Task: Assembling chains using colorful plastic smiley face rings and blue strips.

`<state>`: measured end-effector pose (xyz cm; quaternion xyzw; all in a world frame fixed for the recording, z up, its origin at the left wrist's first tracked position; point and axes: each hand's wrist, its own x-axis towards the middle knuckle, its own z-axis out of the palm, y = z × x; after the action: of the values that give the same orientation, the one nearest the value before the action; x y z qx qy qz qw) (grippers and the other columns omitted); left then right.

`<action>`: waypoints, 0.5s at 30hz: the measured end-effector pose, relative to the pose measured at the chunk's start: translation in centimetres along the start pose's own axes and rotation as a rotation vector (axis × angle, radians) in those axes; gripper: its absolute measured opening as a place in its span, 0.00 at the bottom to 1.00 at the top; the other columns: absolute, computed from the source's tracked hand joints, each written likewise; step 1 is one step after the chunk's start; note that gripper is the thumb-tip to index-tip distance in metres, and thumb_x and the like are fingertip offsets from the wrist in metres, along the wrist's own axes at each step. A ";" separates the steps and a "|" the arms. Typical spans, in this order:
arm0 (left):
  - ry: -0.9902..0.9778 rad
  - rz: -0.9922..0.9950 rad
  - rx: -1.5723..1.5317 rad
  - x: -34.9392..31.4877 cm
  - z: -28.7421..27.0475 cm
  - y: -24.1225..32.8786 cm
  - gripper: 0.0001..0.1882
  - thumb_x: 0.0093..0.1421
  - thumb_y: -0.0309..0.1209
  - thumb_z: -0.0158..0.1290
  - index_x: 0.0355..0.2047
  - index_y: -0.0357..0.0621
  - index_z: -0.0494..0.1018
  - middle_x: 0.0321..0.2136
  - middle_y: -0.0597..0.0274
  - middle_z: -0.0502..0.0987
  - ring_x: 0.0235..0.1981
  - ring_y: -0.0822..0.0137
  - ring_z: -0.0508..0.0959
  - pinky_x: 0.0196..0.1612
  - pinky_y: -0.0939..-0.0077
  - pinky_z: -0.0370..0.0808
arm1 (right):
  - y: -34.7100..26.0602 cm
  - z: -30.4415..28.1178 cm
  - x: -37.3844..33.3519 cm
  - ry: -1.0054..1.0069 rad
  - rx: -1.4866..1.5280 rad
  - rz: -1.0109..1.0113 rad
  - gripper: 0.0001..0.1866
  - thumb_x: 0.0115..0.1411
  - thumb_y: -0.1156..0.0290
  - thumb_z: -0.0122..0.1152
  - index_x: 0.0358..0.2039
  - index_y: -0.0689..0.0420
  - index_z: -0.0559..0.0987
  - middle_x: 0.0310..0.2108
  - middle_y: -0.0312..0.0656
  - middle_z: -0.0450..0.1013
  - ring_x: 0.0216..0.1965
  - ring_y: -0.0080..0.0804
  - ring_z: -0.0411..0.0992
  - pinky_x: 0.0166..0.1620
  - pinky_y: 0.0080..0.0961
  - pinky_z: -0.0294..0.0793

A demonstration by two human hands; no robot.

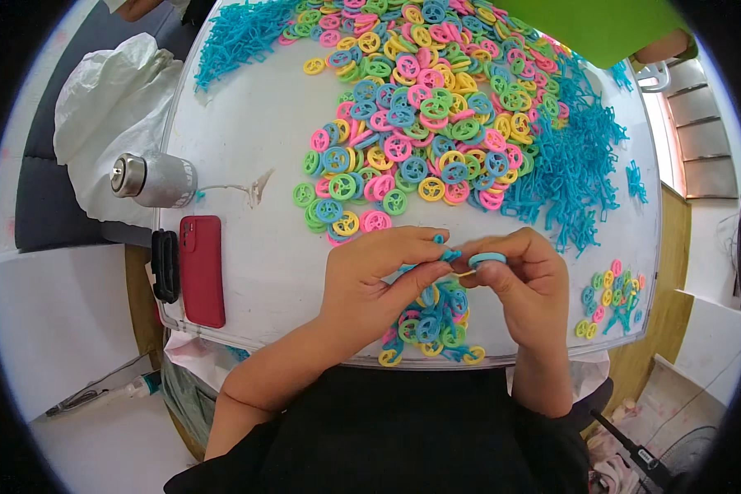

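Observation:
Over the table's near edge, my left hand (369, 273) pinches a small blue plastic piece (450, 255) between thumb and fingers. Close beside it, my right hand (528, 284) grips a light blue toy wheel (487, 258) between thumb and forefinger. A thin yellow part (464, 273) shows at its fingertips; its shape is mostly hidden. Below both hands lies a small heap of coloured wheels and blue pieces (428, 328). Farther off spreads a large pile of pink, yellow, green and blue wheels (416, 111), with blue plastic pieces (572, 160) heaped along its right.
At the left stand a silver bottle (166, 179), a red phone (202, 272) and a black case (165, 265). More blue pieces (243, 34) lie far left. A small cluster of wheels (608, 288) is at right. A person in green (605, 25) is across the table.

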<state>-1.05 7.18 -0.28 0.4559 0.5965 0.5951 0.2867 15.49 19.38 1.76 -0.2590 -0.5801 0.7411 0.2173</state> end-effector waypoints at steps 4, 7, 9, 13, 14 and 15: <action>0.006 0.075 0.134 -0.1 0.3 0.0 0.12 0.52 0.17 0.64 0.38 0.39 0.80 0.43 0.52 0.82 0.41 0.62 0.83 0.43 0.72 0.78 | 1.0 1.1 0.3 0.041 0.161 0.027 0.08 0.64 0.74 0.63 0.39 0.63 0.73 0.41 0.46 0.77 0.41 0.29 0.77 0.45 0.27 0.82; 0.041 0.139 0.249 -0.3 0.4 0.5 0.12 0.51 0.18 0.65 0.37 0.40 0.80 0.42 0.51 0.83 0.38 0.60 0.83 0.40 0.72 0.78 | 1.3 1.7 0.0 0.093 0.211 0.056 0.08 0.64 0.74 0.62 0.38 0.61 0.73 0.39 0.43 0.76 0.40 0.26 0.76 0.44 0.26 0.82; 0.051 0.185 0.331 -0.4 0.6 0.6 0.13 0.50 0.19 0.66 0.37 0.41 0.81 0.41 0.51 0.82 0.37 0.59 0.83 0.38 0.72 0.78 | 1.5 2.0 0.0 0.127 0.233 0.070 0.07 0.64 0.74 0.62 0.38 0.61 0.73 0.38 0.41 0.76 0.39 0.25 0.76 0.44 0.26 0.82; 0.133 0.404 0.552 -0.7 0.8 0.3 0.15 0.47 0.22 0.68 0.37 0.42 0.80 0.39 0.51 0.83 0.35 0.58 0.83 0.36 0.72 0.78 | 1.7 2.6 0.2 0.146 0.280 0.065 0.07 0.65 0.74 0.61 0.39 0.61 0.73 0.36 0.39 0.75 0.38 0.24 0.76 0.41 0.24 0.81; 0.144 0.427 0.590 -0.7 0.9 0.3 0.16 0.46 0.23 0.68 0.37 0.42 0.80 0.39 0.51 0.83 0.34 0.58 0.83 0.35 0.72 0.78 | 1.7 2.7 0.2 0.148 0.289 0.066 0.07 0.65 0.74 0.61 0.40 0.61 0.73 0.37 0.39 0.75 0.38 0.23 0.76 0.40 0.23 0.80; 0.145 0.426 0.591 -0.7 0.9 0.3 0.16 0.46 0.23 0.68 0.37 0.42 0.80 0.39 0.51 0.83 0.34 0.58 0.83 0.35 0.72 0.78 | 1.6 2.6 0.3 0.146 0.289 0.066 0.07 0.65 0.74 0.61 0.40 0.61 0.73 0.37 0.39 0.75 0.38 0.23 0.76 0.40 0.23 0.80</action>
<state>0.10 6.88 -0.24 0.5895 0.6530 0.4745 -0.0307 13.61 17.28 0.67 -0.2973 -0.4412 0.8027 0.2694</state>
